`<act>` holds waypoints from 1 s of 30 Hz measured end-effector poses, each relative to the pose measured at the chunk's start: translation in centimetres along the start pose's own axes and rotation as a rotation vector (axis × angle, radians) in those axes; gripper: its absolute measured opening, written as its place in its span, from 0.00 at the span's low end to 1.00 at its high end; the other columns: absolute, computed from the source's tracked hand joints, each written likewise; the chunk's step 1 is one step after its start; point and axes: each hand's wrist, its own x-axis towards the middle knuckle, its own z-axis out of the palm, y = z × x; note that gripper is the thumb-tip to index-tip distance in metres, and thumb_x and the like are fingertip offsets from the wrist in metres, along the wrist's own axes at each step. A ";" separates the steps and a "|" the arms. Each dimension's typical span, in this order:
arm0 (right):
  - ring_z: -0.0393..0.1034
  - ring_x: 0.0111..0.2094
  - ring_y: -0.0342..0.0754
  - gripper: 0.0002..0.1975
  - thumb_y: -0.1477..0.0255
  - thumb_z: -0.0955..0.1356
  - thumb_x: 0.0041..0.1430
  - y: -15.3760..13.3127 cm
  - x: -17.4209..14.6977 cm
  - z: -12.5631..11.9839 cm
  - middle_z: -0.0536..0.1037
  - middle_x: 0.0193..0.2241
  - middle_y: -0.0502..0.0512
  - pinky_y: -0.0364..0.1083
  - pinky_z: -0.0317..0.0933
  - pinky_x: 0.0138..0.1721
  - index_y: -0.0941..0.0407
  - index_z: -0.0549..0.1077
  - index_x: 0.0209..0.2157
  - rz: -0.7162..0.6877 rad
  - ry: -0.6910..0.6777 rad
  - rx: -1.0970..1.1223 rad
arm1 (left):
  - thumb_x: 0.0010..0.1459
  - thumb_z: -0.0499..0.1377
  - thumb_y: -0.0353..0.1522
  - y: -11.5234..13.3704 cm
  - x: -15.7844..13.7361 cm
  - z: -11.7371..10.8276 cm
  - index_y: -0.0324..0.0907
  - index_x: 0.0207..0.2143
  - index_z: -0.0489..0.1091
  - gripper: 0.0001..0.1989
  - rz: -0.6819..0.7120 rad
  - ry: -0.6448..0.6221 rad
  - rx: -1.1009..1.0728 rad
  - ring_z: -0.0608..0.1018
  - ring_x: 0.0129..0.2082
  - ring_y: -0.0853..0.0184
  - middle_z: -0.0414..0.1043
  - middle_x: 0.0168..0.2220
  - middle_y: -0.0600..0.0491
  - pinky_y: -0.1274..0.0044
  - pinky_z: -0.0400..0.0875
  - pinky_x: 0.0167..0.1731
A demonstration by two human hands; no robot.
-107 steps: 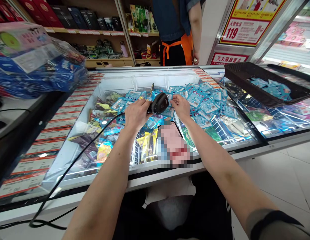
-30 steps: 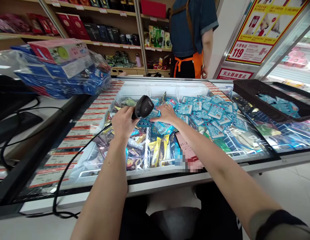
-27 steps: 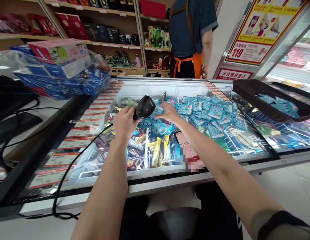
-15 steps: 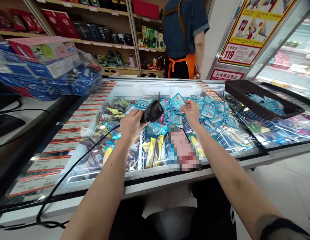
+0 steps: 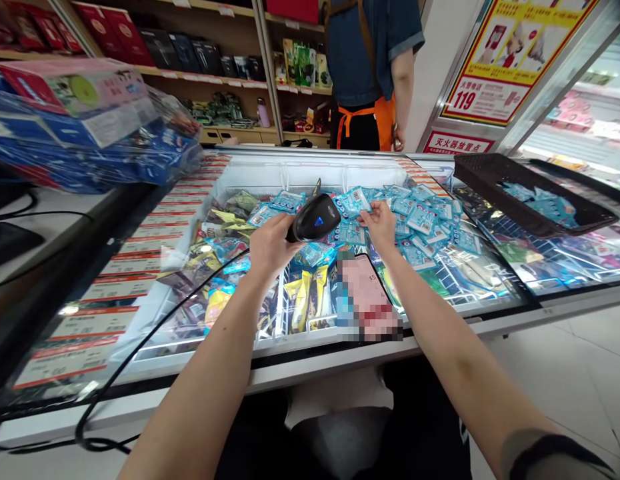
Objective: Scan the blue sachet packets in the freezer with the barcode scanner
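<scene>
Just beyond the left hand [image 5: 271,245], the black scanner [image 5: 316,219] sticks out of its closed grip, head turned toward the right hand [image 5: 380,223] and a small blue light showing on top. The handle is buried in the fist, and a black cable [image 5: 140,347] runs back from under the wrist toward the body and off the near edge of the freezer [image 5: 310,363]. Straight ahead of the scanner, the right hand pinches a blue packet [image 5: 354,202] between thumb and fingers, tilted up just past the fingertips. To the right of that hand lies a heap of packets [image 5: 425,217] of the same kind on the glass lid.

Print on the packets is too small to read. A phone [image 5: 367,293] lying nearer the body than the right hand is blurred over. Beyond both hands a person in an orange apron [image 5: 363,120] stands cut off at the top edge. Far right of the right hand, a black tray [image 5: 530,200] holds more blue packets.

Compared with half a second ago, the scanner has turned so its top light faces the camera, and the packet sits closer to its head.
</scene>
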 end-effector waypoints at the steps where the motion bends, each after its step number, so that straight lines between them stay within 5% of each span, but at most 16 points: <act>1: 0.72 0.30 0.48 0.22 0.54 0.63 0.51 0.0 0.0 0.0 0.73 0.32 0.55 0.50 0.70 0.31 0.55 0.61 0.40 -0.001 0.003 0.003 | 0.50 0.55 0.39 0.1 -0.1 -0.1 0.43 0.38 0.67 0.13 0.005 -0.015 -0.004 0.71 0.36 0.64 0.70 0.33 0.52 0.77 0.58 0.28; 17: 0.73 0.34 0.50 0.31 0.54 0.51 0.59 -1.4 -0.8 -1.0 0.70 0.39 0.61 0.52 0.67 0.39 0.58 0.46 0.57 -0.025 0.069 -0.303 | 0.51 0.54 0.39 -1.3 -0.5 -0.6 0.44 0.42 0.67 0.16 -0.066 -0.018 0.101 0.71 0.40 0.61 0.70 0.37 0.50 0.75 0.59 0.30; 25: 0.69 0.36 0.49 0.26 0.59 0.52 0.60 -0.8 -0.7 -1.3 0.65 0.44 0.65 0.51 0.67 0.36 0.60 0.51 0.55 -0.026 0.175 -0.378 | 0.50 0.54 0.40 -3.1 -0.8 -1.3 0.45 0.42 0.66 0.17 -0.196 0.024 0.157 0.71 0.40 0.60 0.69 0.37 0.50 0.75 0.58 0.29; 30: 0.61 0.49 0.53 0.23 0.61 0.54 0.60 -2.0 -0.9 -1.7 0.60 0.51 0.67 0.56 0.58 0.48 0.59 0.58 0.52 -0.124 0.268 -0.611 | 0.50 0.54 0.41 -3.6 -0.8 -1.2 0.44 0.40 0.67 0.16 -0.220 0.039 0.155 0.71 0.39 0.60 0.69 0.36 0.50 0.75 0.57 0.29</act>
